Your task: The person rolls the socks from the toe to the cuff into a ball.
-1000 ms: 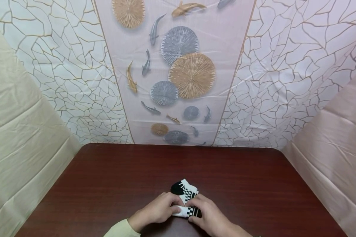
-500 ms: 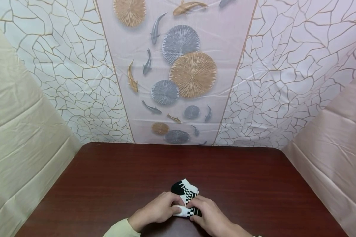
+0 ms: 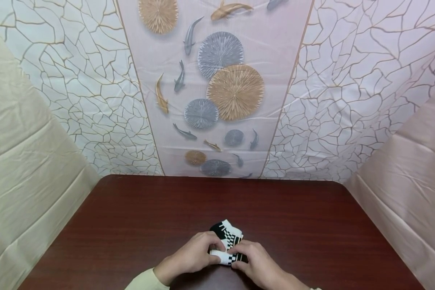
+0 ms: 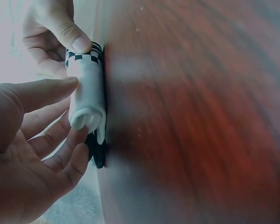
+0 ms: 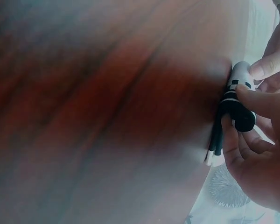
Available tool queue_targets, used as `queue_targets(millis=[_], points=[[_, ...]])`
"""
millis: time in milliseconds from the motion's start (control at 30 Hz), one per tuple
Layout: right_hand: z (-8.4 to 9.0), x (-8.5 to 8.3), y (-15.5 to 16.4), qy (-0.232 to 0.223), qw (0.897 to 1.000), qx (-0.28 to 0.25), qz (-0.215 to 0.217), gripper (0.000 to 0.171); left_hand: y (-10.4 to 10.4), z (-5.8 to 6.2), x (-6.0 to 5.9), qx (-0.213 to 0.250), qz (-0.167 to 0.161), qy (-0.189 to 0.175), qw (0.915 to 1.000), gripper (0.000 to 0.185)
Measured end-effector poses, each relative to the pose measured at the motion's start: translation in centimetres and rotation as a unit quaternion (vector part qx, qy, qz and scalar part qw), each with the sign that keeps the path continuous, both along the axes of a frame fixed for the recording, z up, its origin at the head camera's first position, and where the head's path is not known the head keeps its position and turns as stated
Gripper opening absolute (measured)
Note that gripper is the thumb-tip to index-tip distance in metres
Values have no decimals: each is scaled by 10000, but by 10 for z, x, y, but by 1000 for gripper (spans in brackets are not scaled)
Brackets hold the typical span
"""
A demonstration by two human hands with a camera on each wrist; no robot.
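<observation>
The roll could spring open from here: the rolled end of the socks (image 3: 226,246) is held only at its two ends, so if either set of fingers is eased off, the fabric's own stretch is likely to undo the turns. The roll could also be skewed if one end is turned more than the other, and the flat part could be dragged along the smooth desk (image 3: 130,225).

The left hand (image 3: 190,257) is curled round the white end of the roll, with thumb and fingers (image 4: 46,91) closed lightly on it. The right hand (image 3: 255,262) is closed on the checkered black end, which is pinched between thumb and fingertips (image 5: 259,100). No gap is left between fingers and fabric.

The socks lie at the near middle of the desk, with the unrolled part pointing to the far side. A patterned sheet (image 3: 217,80) with fish and round shapes is hung behind the desk.
</observation>
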State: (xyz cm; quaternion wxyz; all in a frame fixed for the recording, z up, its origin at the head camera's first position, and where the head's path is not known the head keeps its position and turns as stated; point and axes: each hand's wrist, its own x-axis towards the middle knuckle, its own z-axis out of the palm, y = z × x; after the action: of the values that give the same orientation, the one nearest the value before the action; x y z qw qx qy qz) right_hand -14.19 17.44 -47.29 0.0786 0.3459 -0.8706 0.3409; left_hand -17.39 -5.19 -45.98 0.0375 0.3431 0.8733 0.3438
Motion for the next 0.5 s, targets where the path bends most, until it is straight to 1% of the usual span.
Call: queue_targets(millis=[233,367,500], points=[[-1,-3,1,-322,9993,-193,27,20,-1,-2,0,-57,-9,101,9999,24],[0,-5,2,-455,9986,-266,32,20,-1,-3,-1,-136,-77,191,9997,27],[0,-5,3,-568,9980,-287,-6,20,-1,-2,-1,-253,-126,141,9995,32]])
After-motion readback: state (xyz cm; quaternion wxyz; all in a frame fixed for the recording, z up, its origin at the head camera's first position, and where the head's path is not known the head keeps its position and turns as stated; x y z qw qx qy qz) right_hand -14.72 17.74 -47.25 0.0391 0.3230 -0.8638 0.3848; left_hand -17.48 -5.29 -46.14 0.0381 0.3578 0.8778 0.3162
